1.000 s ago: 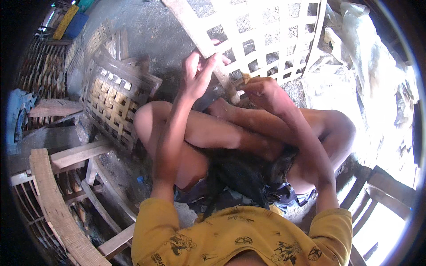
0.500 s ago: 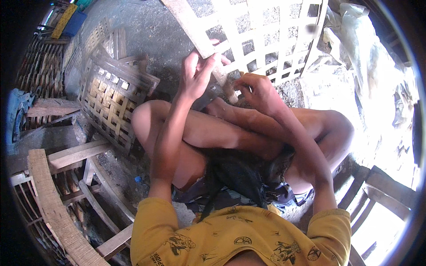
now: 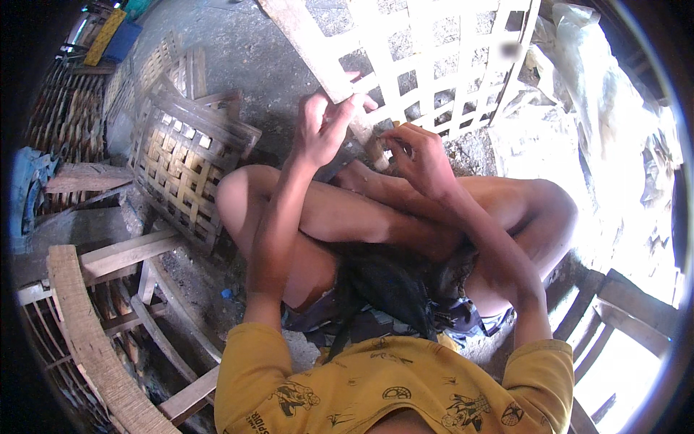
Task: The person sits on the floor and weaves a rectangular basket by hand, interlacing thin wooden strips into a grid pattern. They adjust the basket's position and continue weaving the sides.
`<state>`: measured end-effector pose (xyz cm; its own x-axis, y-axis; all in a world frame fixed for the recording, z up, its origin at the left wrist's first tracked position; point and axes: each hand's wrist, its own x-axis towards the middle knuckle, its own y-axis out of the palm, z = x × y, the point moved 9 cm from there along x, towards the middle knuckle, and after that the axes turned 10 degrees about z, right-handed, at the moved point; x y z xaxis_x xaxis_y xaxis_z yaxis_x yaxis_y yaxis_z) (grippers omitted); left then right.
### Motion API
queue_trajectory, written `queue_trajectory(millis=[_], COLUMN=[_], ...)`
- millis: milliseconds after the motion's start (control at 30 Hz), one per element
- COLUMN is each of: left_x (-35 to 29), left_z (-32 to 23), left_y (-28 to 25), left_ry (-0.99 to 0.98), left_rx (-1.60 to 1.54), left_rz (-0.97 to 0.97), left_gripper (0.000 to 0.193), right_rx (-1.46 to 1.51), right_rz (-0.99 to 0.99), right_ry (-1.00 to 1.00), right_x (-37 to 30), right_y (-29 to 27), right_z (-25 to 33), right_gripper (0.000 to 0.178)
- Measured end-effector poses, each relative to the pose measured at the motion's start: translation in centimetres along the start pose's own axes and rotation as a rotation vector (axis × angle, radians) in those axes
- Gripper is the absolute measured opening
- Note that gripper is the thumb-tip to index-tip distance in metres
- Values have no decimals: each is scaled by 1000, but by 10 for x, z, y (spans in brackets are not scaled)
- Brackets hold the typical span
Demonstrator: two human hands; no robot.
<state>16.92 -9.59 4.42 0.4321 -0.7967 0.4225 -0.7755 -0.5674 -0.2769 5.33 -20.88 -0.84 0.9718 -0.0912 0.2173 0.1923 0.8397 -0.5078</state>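
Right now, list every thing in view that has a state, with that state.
Left hand, closed on the wooden bar
Right hand, fingers bent; grip unclear
Wooden bar, slanted
Pale woven panel, open lattice, brightly lit
Dark-framed woven panel, tilted
Plastic sheeting, crumpled
Legs, crossed

Frame strip (image 3: pixel 307 47): matt, rough wood. Lattice (image 3: pixel 374 58): bamboo-like slats. Sheeting (image 3: pixel 589 65): crinkled, glossy plastic. Shirt (image 3: pixel 426 372): matt cloth.
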Motion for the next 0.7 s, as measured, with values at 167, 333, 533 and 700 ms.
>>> queue_trajectory(millis=[167,333,533,700], left_x=[0,0,0,0], left_z=[-1,2,3,6], left_y=[1,-2,-2,-2], left_ry=[-27,-57,-46,-74], left_rx=[1,-39,10,-31], left_rz=[7,-28,4,-29], left_gripper=[35,36,36,35], right_rx=[0,44,-72,-63], right_rz=[-22,52,-74,15], right_ry=[58,120,-18,-82], right_x=[-7,-6,0,-2], right_y=[1,3,-13,5], right_z=[9,4,15,5], right_gripper=[17,18,18,19])
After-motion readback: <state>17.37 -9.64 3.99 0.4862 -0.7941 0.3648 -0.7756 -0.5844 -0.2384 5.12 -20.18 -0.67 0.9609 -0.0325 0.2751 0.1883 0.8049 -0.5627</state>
